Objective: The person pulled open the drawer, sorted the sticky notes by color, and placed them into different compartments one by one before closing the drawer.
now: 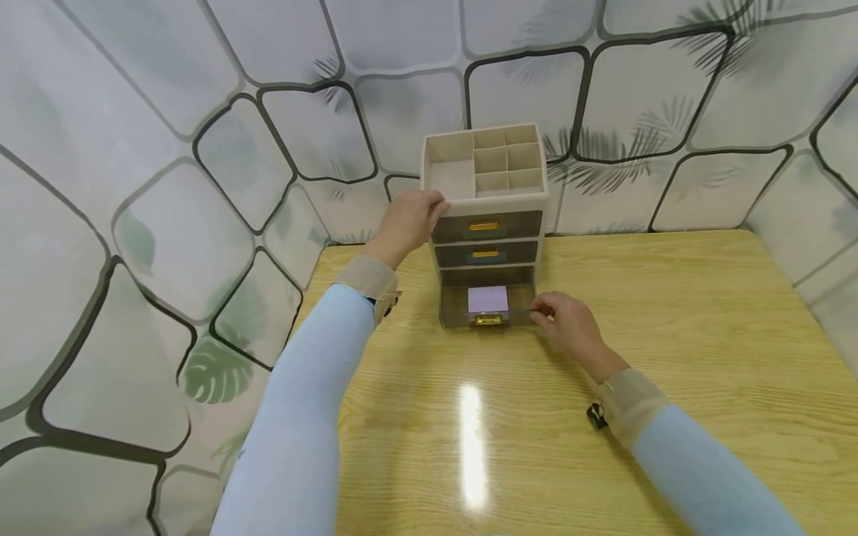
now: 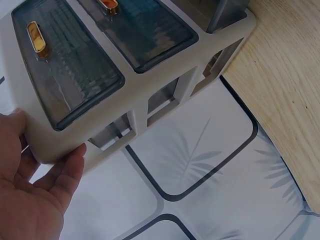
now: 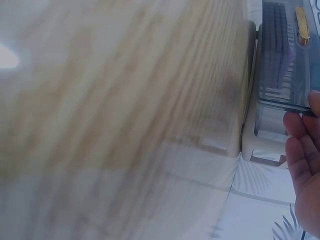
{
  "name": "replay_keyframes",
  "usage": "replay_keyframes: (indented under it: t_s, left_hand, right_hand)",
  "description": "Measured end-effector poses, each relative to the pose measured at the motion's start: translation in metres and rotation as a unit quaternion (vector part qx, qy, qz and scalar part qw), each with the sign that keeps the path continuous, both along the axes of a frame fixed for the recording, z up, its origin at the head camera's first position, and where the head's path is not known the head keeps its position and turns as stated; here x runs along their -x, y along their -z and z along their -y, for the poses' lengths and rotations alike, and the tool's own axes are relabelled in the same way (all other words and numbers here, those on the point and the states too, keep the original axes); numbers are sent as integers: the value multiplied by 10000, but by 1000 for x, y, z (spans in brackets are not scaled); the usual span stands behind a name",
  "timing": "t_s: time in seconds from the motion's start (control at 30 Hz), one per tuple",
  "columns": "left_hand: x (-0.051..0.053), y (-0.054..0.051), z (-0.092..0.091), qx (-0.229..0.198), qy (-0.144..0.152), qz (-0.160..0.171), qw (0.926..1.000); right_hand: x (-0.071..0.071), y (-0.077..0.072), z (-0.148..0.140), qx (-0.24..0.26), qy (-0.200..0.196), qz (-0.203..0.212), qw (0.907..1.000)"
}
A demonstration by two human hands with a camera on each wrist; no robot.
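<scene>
A cream desktop drawer organizer (image 1: 488, 199) stands upright at the back of the table, its top divided into compartments. My left hand (image 1: 410, 223) grips its upper left front corner; in the left wrist view the thumb of that hand (image 2: 37, 185) lies at the front and the fingers at the side. The bottom drawer (image 1: 456, 316), smoky and see-through with a gold handle (image 1: 488, 319), is pulled out. Inside it lies a purple pad of paper (image 1: 488, 299). My right hand (image 1: 568, 325) pinches the drawer's right front corner, as the right wrist view also shows.
Two upper drawers, the top one (image 1: 512, 223) and the middle one (image 1: 456, 255), are closed. The wood-grain table (image 1: 670, 320) extends on both sides and in front. A patterned wall covering (image 1: 415, 112) rises right behind the organizer.
</scene>
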State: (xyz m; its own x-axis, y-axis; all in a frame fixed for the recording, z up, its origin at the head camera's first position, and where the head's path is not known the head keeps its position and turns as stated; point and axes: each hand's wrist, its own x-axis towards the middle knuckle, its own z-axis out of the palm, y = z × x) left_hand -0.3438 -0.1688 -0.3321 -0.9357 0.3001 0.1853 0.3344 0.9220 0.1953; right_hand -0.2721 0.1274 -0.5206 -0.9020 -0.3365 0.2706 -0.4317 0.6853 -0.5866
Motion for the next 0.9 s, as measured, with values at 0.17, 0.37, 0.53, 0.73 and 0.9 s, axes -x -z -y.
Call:
replay_keyframes:
  t_s: [0.17,0.37,0.53,0.73,0.9]
  left_hand:
    - [1,1,0,-6,-1,-24,10000]
    - [1,3,0,35,-28,-38,10000]
    - [2,3,0,33,-55,18,10000]
    - [2,3,0,41,-51,28,10000]
    - [2,3,0,78,-37,-16,10000]
  right_hand:
    - [6,-2,2,31,38,-110,9999]
    - [15,-5,3,-91,24,-97,9999]
    - [23,-5,3,-99,17,-85,9999]
    - [33,-7,3,-120,18,-6,9999]
    - [42,-9,4,-246,33,66,9997]
